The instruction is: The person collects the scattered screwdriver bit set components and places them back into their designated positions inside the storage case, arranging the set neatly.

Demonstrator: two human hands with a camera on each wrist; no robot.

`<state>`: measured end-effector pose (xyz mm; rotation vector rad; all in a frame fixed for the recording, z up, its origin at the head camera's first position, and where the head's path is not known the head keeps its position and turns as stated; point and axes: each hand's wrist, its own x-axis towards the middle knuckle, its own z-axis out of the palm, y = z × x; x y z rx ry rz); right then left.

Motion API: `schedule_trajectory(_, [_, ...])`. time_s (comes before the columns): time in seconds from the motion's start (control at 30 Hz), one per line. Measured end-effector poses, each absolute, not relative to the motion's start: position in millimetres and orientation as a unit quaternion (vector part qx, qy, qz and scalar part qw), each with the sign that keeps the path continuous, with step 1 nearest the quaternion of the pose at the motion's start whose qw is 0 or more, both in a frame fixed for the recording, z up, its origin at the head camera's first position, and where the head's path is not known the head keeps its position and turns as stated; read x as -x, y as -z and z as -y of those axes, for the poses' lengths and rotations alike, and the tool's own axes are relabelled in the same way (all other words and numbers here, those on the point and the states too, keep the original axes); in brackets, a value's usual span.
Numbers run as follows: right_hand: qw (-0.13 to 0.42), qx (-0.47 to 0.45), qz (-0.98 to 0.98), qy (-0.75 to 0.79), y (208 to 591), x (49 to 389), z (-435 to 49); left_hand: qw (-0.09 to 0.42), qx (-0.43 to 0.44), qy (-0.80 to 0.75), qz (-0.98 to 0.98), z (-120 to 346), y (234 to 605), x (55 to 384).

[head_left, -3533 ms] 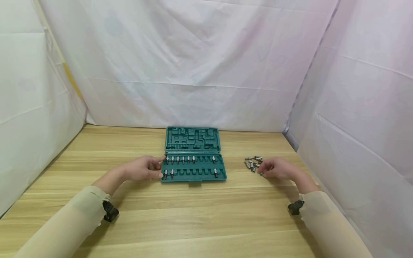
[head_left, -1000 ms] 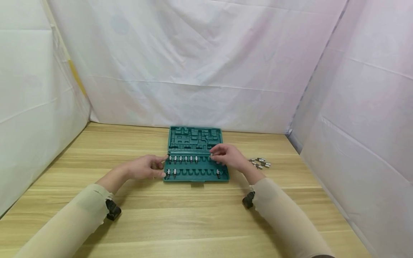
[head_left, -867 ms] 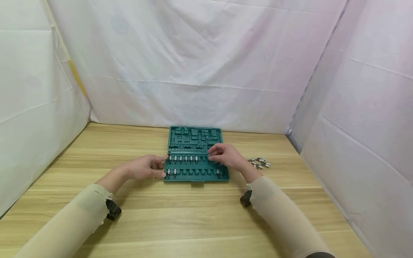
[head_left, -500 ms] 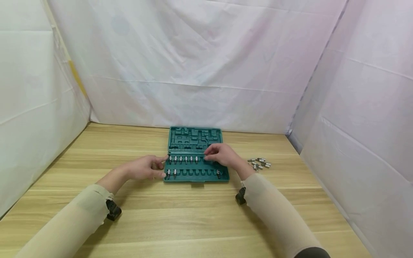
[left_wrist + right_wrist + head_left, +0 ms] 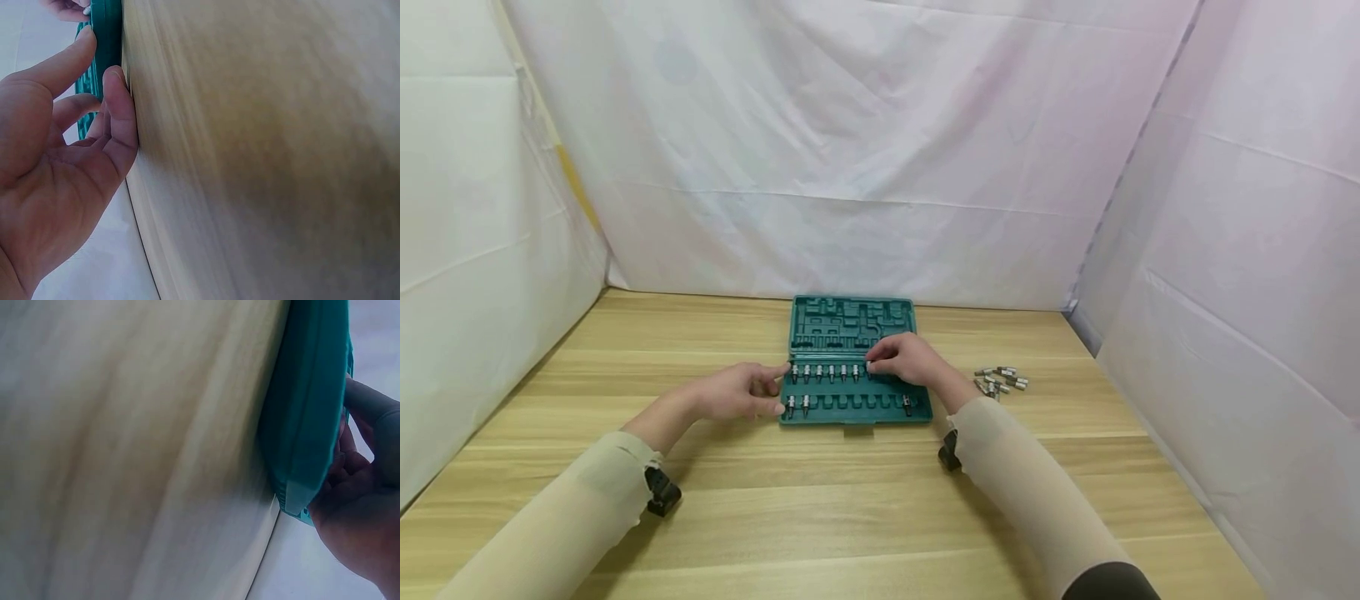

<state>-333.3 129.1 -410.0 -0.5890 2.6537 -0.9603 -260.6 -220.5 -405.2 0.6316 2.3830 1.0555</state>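
Observation:
A green socket case (image 5: pixel 850 421) lies open on the table, its lid against the back. Several small silver-and-dark bit sockets (image 5: pixel 831 372) stand in its upper row, with two at the left and one at the right of the lower row. My left hand (image 5: pixel 733 392) holds the case's left side, thumb at the front corner and index finger near the hinge. My right hand (image 5: pixel 910 360) pinches a bit socket (image 5: pixel 869 367) at the upper row, just right of the ones seated there. This hand hides the right part of that row.
A loose pile of bit sockets (image 5: pixel 1000 380) lies on the wooden table (image 5: pixel 820 517) to the right of the case. White cloth walls (image 5: pixel 842 150) stand behind and at both sides.
My right hand has come from the pile to the case with a bit socket, then slid left along the upper row. My left hand has stayed at the case's side.

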Motion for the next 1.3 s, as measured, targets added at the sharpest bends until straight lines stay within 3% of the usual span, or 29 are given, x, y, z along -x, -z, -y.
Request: schedule_trajectory(1.3, [0.145,0.191,-0.919,0.313,409.4,331.0,-122.9,0.224,-0.245,-0.392,-0.858,218.8,404.9,259.2])
